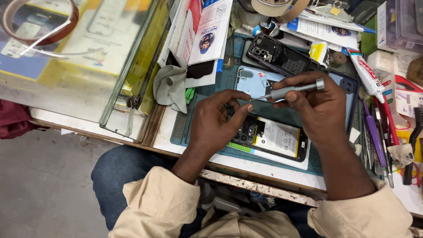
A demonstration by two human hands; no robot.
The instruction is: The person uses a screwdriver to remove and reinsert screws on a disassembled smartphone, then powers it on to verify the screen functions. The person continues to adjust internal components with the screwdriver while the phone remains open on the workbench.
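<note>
Unscrewing step — right hand closed on screwdriver, tip meeting pinched left hand fingertips above opened phone; next calls for steady tip placement.

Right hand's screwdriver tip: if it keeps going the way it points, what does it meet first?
Likely the left hand: the slim grey metal screwdriver in the right hand points left at its fingertips, nearly touching; depth unclear.

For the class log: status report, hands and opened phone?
Right hand gripping slim grey metal screwdriver. Left hand pinching at its tip. Opened black phone beneath, unobstructed.
</note>
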